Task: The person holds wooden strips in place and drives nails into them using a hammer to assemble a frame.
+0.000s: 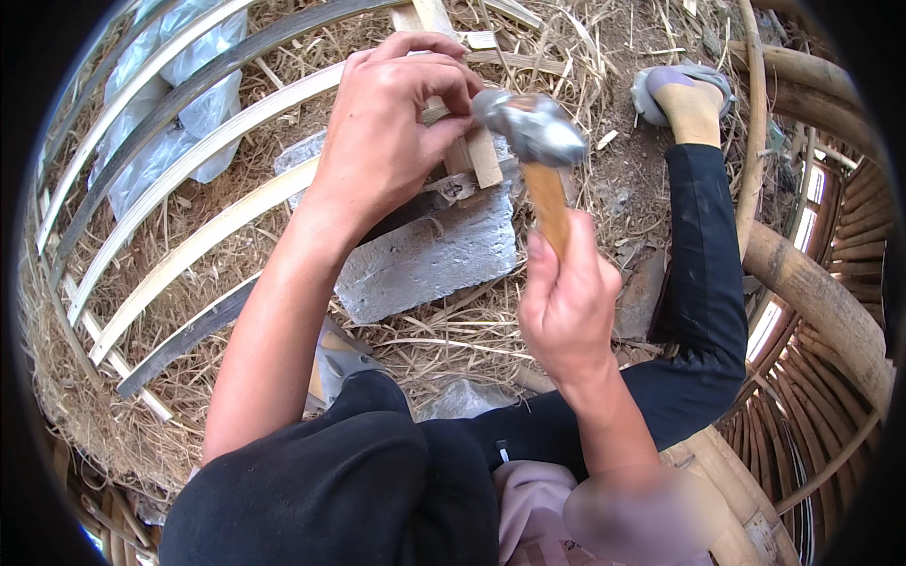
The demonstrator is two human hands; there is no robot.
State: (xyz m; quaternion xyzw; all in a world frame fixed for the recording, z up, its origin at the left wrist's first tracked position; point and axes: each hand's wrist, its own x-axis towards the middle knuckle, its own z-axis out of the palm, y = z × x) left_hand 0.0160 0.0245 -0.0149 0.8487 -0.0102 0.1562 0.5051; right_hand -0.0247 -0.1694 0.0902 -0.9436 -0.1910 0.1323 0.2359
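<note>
My right hand (571, 311) is wrapped round the wooden handle of a hammer (547, 203). Its metal head, slightly blurred, is raised beside the fingertips of my left hand (401, 113). Those fingers are pinched together over a short wooden slat (485, 158); whatever they hold is too small or hidden to make out. Under the slat lies a pale grey block (434, 255), with a dark strip crossing its top. Long curved bamboo strips (203, 212) run from the work toward the left, forming a slatted frame partly hidden by my left forearm.
Dry straw (444, 344) covers the ground. Clear plastic sheeting (179, 123) lies beneath the strips at the upper left. My leg in dark trousers (703, 255) stretches out on the right, its foot in a grey shoe (651, 97). Thick bamboo poles (812, 292) border the right side.
</note>
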